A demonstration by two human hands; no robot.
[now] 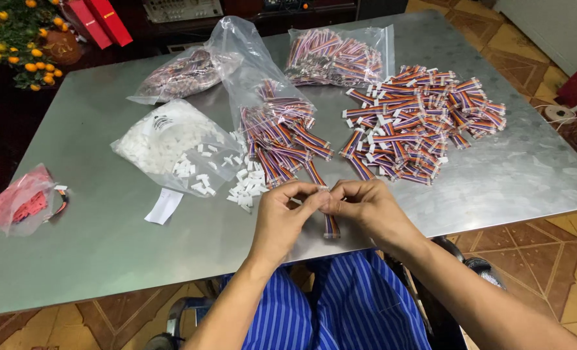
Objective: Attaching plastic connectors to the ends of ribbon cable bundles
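At the surface's [107,259] six o'clock edge, both hands, left [282,217] and right [372,210], pinch one striped ribbon cable [330,223]. A finished-looking pile [418,123] lies at one o'clock. Loose cables [282,139] and white connectors [246,185] at twelve o'clock seem left.

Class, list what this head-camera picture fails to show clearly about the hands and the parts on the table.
- Head view: where the left hand and right hand meet, the fingertips hide the top of the striped ribbon cable.
- Small white connectors: too small for detail.
- Red bag: contents blurred by plastic.
- Potted plant: cut by the frame edge.
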